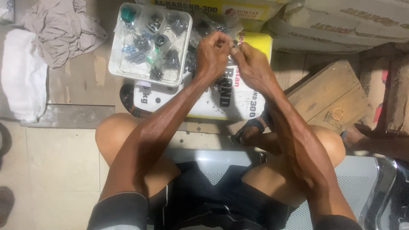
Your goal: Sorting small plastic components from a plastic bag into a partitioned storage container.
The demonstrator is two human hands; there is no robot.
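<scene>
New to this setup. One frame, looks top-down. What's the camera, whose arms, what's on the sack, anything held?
No machine here: one camera worn on a person's head looks down at their own bare arms while they sit on a metal bench. The left hand and right hand meet fingertip to fingertip, pinching something too small to identify. Below them lies a white sack scattered with small dark parts. A clear plastic tray of little hardware pieces rests on it. A wooden board with a rubber band lies to the right.
</scene>
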